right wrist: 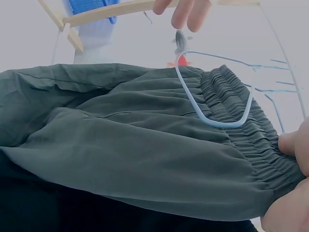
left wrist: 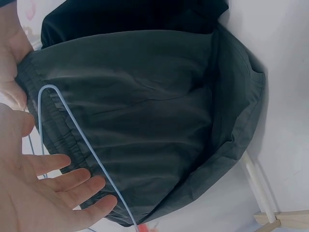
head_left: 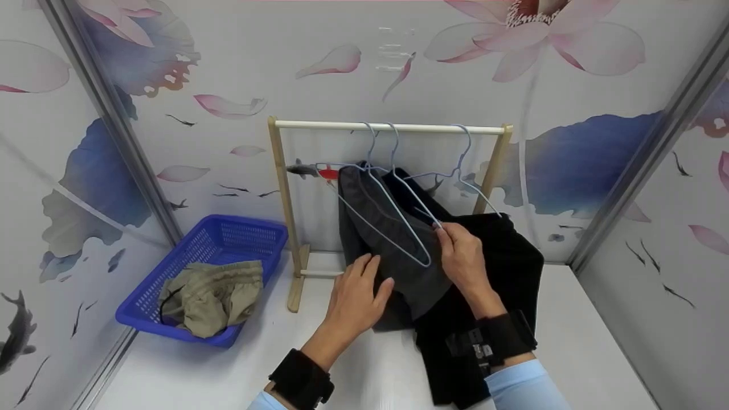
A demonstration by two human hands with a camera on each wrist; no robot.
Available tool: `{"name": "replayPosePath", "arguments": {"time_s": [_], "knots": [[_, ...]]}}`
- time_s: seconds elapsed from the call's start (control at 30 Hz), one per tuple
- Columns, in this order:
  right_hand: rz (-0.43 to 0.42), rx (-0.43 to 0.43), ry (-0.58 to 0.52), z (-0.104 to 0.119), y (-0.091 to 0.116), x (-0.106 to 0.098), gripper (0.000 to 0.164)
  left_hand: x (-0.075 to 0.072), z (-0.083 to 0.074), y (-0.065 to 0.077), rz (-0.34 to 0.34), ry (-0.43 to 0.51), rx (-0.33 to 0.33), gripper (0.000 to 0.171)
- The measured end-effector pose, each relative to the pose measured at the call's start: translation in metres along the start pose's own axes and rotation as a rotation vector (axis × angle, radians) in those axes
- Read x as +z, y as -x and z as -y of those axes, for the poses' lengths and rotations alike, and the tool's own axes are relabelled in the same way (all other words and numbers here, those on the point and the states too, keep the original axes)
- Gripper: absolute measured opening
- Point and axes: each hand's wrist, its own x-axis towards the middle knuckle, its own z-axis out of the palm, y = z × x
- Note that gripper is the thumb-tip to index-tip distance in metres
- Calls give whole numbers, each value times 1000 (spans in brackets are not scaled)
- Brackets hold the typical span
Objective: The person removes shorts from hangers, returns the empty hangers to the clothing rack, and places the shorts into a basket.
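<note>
Dark grey shorts (head_left: 370,222) with a gathered elastic waistband (right wrist: 231,106) hang among light blue wire hangers on a small rack. My right hand (head_left: 464,256) pinches the waistband's right edge between thumb and fingers, beside the end of the middle hanger (head_left: 414,193). The looped end of the left hanger (right wrist: 219,124) lies across the front of the shorts. Close to the shorts' lower left side is my left hand (head_left: 354,299), its fingers spread and loosely bent, holding nothing. Black trousers (head_left: 507,256) hang behind and to the right, partly covered by my right hand and wrist.
The wooden rack (head_left: 279,188) has a white top bar (head_left: 330,124); a third hanger (head_left: 464,154) hooks on its right part. At left, a blue plastic basket (head_left: 134,310) holds a khaki garment (head_left: 213,293). Patterned panels (head_left: 228,57) enclose the white table (head_left: 581,353).
</note>
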Motion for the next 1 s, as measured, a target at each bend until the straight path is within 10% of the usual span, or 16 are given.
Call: {"name": "replayPosePath", "arguments": {"time_s": [1.0], "knots": [[-149,-135,-6,-6,-2,-15,12,2,0,4,9,47,-31,55]]}}
